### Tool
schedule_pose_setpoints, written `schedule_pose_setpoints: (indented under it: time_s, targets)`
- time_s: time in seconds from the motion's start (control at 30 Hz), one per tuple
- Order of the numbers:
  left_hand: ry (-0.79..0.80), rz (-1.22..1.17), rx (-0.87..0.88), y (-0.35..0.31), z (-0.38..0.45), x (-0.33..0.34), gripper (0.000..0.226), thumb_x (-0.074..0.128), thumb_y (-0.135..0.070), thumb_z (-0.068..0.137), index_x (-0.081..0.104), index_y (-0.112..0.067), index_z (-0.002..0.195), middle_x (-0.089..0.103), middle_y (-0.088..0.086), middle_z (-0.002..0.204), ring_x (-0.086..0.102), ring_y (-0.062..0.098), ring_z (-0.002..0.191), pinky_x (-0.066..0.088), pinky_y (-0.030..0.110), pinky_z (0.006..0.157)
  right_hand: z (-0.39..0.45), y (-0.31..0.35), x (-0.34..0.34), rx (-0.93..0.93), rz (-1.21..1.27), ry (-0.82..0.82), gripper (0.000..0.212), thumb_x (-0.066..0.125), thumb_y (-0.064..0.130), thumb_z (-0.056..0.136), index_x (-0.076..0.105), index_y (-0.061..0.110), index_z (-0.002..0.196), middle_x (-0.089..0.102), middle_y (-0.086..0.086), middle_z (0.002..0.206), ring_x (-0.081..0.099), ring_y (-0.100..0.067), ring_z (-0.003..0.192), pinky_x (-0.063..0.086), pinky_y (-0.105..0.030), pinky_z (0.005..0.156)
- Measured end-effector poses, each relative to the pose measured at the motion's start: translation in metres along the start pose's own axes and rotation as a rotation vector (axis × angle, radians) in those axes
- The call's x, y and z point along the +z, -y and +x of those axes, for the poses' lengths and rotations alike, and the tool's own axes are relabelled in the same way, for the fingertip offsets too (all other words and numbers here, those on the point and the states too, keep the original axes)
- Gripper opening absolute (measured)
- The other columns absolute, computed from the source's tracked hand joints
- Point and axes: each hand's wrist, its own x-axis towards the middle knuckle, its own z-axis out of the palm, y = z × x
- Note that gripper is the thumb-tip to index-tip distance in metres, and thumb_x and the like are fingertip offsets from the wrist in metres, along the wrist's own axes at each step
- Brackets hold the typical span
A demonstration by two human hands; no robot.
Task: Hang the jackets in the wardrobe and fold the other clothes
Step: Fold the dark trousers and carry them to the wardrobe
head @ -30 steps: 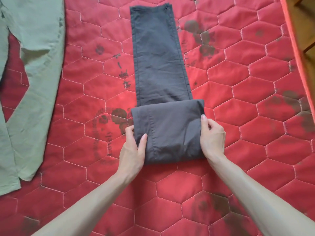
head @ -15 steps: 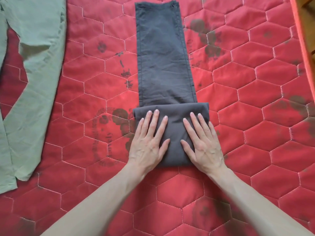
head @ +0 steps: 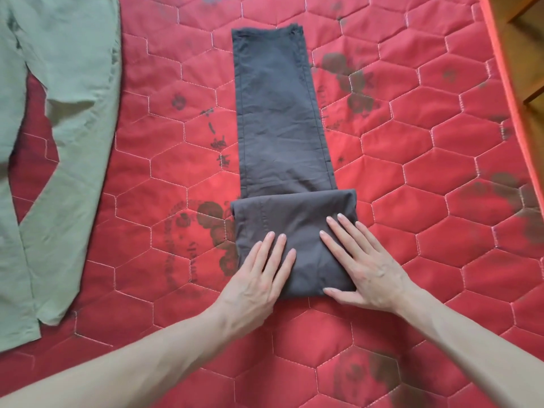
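Pressing both flat, spread hands [head: 312, 266] on soft, floppy dark pants [head: 282, 128], lower middle; probably best grabbing the folded edge.

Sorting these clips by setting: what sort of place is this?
Probably a bedroom: a red quilted mattress serves as the work surface, dark trousers and a green garment lie on it, and wooden furniture stands beside it.

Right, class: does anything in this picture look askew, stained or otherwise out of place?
Yes. The red quilt carries dark blotches, darkest beside the grey trousers, which may be stains or faded print. The green garment lies unfolded at the left. Both hands, left and right, press flat on the fold, which looks neat.
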Motion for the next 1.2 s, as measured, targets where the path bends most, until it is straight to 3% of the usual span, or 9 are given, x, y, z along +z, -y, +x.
schedule_pose_setpoints:
  time_s: [0.1, 0.3, 0.43, 0.57, 0.7, 0.8, 0.93, 1.07, 1.2]
  targets:
    - [0.041, -0.003, -0.132, -0.024, 0.008, -0.002, 0.058, 0.025, -0.009, 0.101, 0.033, 0.003, 0.157, 0.029, 0.038, 0.159, 0.031, 0.057, 0.147, 0.041, 0.061, 0.113, -0.005, 0.003, -0.002, -0.004, 0.020, 0.004, 0.103, 0.060, 0.072, 0.086, 0.030, 0.009, 0.161, 0.017, -0.017, 0.171, 0.012, -0.035, 0.160, 0.026, -0.056, 0.125]
    - [0.075, -0.220, -0.216, -0.034, 0.011, -0.024, 0.069, 0.025, -0.005, 0.083, 0.057, 0.002, 0.144, 0.047, 0.033, 0.151, 0.046, 0.049, 0.142, 0.048, 0.054, 0.110, -0.015, 0.005, -0.007, -0.026, 0.076, 0.036, 0.103, 0.070, 0.053, 0.074, 0.031, 0.018, 0.162, 0.015, -0.014, 0.172, 0.010, -0.036, 0.160, 0.024, -0.056, 0.126]
    - [0.093, -0.531, -0.218, -0.015, -0.004, -0.051, 0.080, 0.038, -0.001, 0.079, 0.035, -0.008, 0.159, 0.027, 0.015, 0.168, 0.024, 0.031, 0.157, 0.017, 0.034, 0.129, -0.028, 0.002, -0.009, -0.054, 0.161, -0.015, 0.093, 0.074, 0.041, 0.072, 0.044, 0.016, 0.157, 0.029, -0.006, 0.169, 0.021, -0.031, 0.159, 0.024, -0.051, 0.126]
    - [-0.104, -0.818, -0.247, -0.001, -0.022, -0.068, 0.067, 0.037, -0.008, 0.076, 0.056, -0.019, 0.140, 0.067, 0.002, 0.137, 0.062, 0.018, 0.125, 0.043, 0.023, 0.109, -0.040, 0.009, -0.013, -0.048, 0.292, -0.129, 0.065, 0.069, 0.030, 0.083, 0.060, 0.008, 0.143, 0.048, -0.004, 0.158, 0.037, -0.025, 0.153, 0.035, -0.051, 0.120]
    - [-0.150, -1.024, -0.359, 0.008, -0.039, -0.086, 0.057, 0.056, -0.005, 0.077, 0.064, -0.025, 0.129, 0.073, -0.022, 0.120, 0.070, 0.000, 0.109, 0.052, 0.019, 0.092, -0.051, 0.021, -0.027, 0.039, 0.397, -0.298, 0.039, 0.069, 0.023, 0.093, 0.071, 0.003, 0.127, 0.066, -0.001, 0.139, 0.058, -0.018, 0.136, 0.050, -0.048, 0.109]
    - [-0.239, -1.155, -0.475, 0.006, -0.052, -0.095, 0.040, 0.071, 0.004, 0.083, 0.073, -0.020, 0.114, 0.076, -0.020, 0.107, 0.072, -0.002, 0.095, 0.048, 0.010, 0.081, -0.054, 0.030, -0.044, 0.100, 0.435, -0.394, 0.031, 0.070, 0.026, 0.096, 0.076, 0.003, 0.116, 0.075, 0.000, 0.121, 0.072, -0.015, 0.113, 0.059, -0.041, 0.094]
    - [-0.258, -1.309, -0.683, 0.005, -0.064, -0.105, 0.039, 0.082, 0.000, 0.081, 0.076, -0.032, 0.101, 0.078, -0.014, 0.093, 0.074, 0.004, 0.085, 0.057, 0.023, 0.074, -0.049, 0.036, -0.073, 0.172, 0.486, -0.379, 0.028, 0.071, 0.035, 0.095, 0.079, 0.009, 0.103, 0.077, 0.008, 0.095, 0.072, -0.007, 0.077, 0.056, -0.028, 0.070]
    - [-0.316, -1.427, -0.800, 0.014, -0.055, -0.106, 0.024, 0.089, -0.009, 0.076, 0.073, -0.025, 0.084, 0.072, -0.011, 0.075, 0.060, 0.002, 0.067, 0.049, 0.020, 0.061, -0.029, 0.039, -0.094, 0.360, 0.617, -0.434, 0.027, 0.080, 0.040, 0.088, 0.077, 0.014, 0.098, 0.076, 0.014, 0.091, 0.067, -0.001, 0.074, 0.052, -0.015, 0.070]
    - [-0.407, -1.675, -0.924, 0.027, -0.038, -0.102, 0.019, 0.081, -0.024, 0.073, 0.073, -0.014, 0.088, 0.071, -0.004, 0.076, 0.063, 0.007, 0.072, 0.050, 0.017, 0.065, 0.004, 0.046, -0.096, 0.644, 0.880, -0.561, 0.032, 0.085, 0.044, 0.082, 0.070, 0.021, 0.097, 0.072, 0.019, 0.086, 0.067, 0.001, 0.079, 0.047, -0.011, 0.076]
